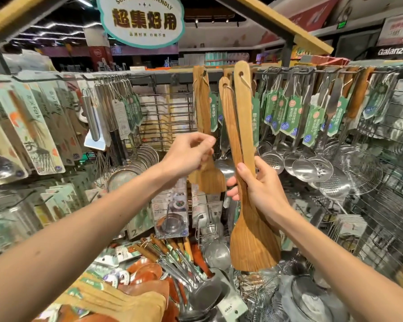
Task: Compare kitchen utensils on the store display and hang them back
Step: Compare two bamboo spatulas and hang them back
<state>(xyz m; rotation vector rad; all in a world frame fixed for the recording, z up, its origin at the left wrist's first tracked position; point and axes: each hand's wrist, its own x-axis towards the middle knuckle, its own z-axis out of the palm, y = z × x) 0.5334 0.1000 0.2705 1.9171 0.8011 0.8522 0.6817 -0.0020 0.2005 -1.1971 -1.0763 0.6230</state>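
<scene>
My right hand (256,189) grips two wooden spatulas (247,140) together by their handles, blades down, hole ends up near the top rail. One is darker and shorter, the other paler and taller. My left hand (191,154) reaches toward the wooden spatulas (209,177) hanging on a hook (204,72) at the centre of the display, fingers loosely curled against them. I cannot tell whether it pinches one. Green tags hang by the handles.
Steel ladles and skimmers (312,168) hang to the right. Packaged forks (33,126) and whisks (116,108) hang to the left. A bin below holds wooden-handled ladles (172,256) and strainers (216,254). A wire rack (386,219) stands at far right.
</scene>
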